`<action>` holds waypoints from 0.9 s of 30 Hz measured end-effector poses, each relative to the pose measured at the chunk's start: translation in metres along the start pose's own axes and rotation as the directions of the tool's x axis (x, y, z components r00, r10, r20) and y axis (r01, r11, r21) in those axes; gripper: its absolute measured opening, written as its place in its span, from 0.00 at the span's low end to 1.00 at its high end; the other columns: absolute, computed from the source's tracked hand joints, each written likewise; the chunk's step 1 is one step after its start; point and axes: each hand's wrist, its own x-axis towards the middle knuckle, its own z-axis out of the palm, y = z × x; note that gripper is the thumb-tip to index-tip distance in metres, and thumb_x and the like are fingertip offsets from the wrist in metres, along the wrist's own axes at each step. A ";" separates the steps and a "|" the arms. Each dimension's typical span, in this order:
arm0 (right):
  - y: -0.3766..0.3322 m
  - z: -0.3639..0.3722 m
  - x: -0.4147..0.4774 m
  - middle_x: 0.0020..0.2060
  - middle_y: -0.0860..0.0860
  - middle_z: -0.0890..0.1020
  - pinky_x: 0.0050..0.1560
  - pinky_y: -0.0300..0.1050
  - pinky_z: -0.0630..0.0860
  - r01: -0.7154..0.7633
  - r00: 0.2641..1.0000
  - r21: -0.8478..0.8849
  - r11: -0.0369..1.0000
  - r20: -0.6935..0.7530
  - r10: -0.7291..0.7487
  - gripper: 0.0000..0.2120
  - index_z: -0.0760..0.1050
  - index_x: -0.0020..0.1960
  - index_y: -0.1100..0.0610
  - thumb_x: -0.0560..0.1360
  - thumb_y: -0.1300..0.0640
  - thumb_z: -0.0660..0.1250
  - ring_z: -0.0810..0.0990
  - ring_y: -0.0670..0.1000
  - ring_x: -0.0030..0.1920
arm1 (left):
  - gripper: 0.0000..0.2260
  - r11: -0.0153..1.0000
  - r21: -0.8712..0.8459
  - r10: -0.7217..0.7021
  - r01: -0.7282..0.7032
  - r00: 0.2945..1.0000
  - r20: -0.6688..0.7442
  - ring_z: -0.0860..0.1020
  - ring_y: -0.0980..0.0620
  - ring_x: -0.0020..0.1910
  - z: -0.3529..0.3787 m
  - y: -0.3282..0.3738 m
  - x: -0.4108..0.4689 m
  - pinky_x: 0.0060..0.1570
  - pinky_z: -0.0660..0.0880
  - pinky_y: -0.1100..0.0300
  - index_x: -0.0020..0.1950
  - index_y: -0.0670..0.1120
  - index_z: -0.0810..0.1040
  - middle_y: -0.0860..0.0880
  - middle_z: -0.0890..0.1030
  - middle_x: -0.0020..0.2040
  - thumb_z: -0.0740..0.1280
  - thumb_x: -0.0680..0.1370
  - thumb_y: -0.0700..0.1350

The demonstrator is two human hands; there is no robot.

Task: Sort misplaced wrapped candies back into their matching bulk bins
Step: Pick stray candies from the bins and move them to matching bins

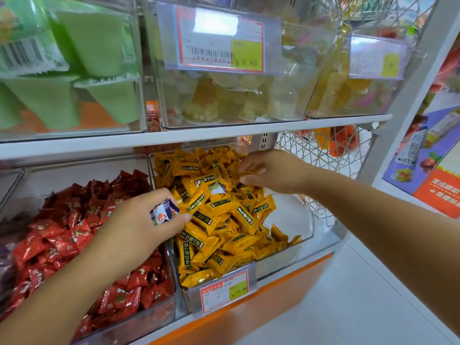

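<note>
Nearest me, my left hand (139, 227) is pinched shut on a blue-and-white candy (163, 213), thumb and fingers closed around its middle, hovering over the divider between the red candies (62, 235) and the yellow candies (219, 215). That wrapper matches neither pile, so I judge it a stray that belongs in some other bin. It looks light and crinkly, with a firm lump inside and slick film outside; I'd keep hold of the body, not the crimped ends, since those would slide out of a pinch.

Further in, my right hand (266, 171) reaches over the back of the yellow bin (293, 247), fingers curled together down into the heap. I cannot tell whether it has closed on a piece or is only raking through. A paler, whitish-green wrapper (216, 188) lies among the yellow ones just left of that hand and may be another misfit; it sits loose on top and should lift easily by its middle.

Beyond, the upper shelf (199, 135) carries clear bins of pale jelly cups (224, 100) and green cups (99, 46), with a price tag (221, 38) in front.
</note>
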 end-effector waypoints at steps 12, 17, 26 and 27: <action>-0.017 0.055 0.013 0.76 0.41 0.56 0.75 0.57 0.53 0.241 0.970 0.026 0.970 0.038 -0.242 0.37 0.58 0.70 0.30 0.64 0.27 0.66 0.53 0.49 0.76 | 0.10 0.999 -0.020 -0.044 0.042 0.995 -0.090 0.71 0.58 0.28 -0.002 -0.008 0.005 0.30 0.66 0.67 0.36 0.51 0.75 0.54 0.77 0.33 0.72 0.71 0.54; -0.005 0.036 -0.001 0.50 0.41 0.77 0.49 0.28 0.67 0.091 0.963 0.076 0.993 -0.262 -0.069 0.15 0.78 0.61 0.49 0.75 0.50 0.69 0.76 0.41 0.52 | 0.10 0.998 -0.026 -0.060 0.058 0.996 -0.069 0.70 0.59 0.28 -0.002 -0.008 0.006 0.28 0.64 0.68 0.37 0.51 0.75 0.54 0.76 0.34 0.71 0.72 0.54; -0.025 0.070 -0.010 0.31 0.37 0.80 0.34 0.30 0.70 0.014 0.940 0.338 0.941 -0.325 0.103 0.07 0.84 0.41 0.50 0.72 0.47 0.72 0.77 0.37 0.35 | 0.09 0.998 -0.031 -0.055 0.053 0.996 -0.076 0.71 0.59 0.28 -0.002 -0.009 0.005 0.28 0.65 0.66 0.38 0.52 0.75 0.55 0.77 0.34 0.71 0.72 0.55; -0.026 0.072 -0.010 0.34 0.38 0.80 0.37 0.32 0.72 0.006 0.934 0.323 0.946 -0.339 0.110 0.06 0.84 0.42 0.50 0.73 0.48 0.72 0.77 0.37 0.37 | 0.08 0.998 -0.035 -0.055 0.052 0.996 -0.076 0.71 0.59 0.28 -0.002 -0.009 0.004 0.28 0.65 0.67 0.39 0.53 0.76 0.55 0.78 0.35 0.71 0.72 0.55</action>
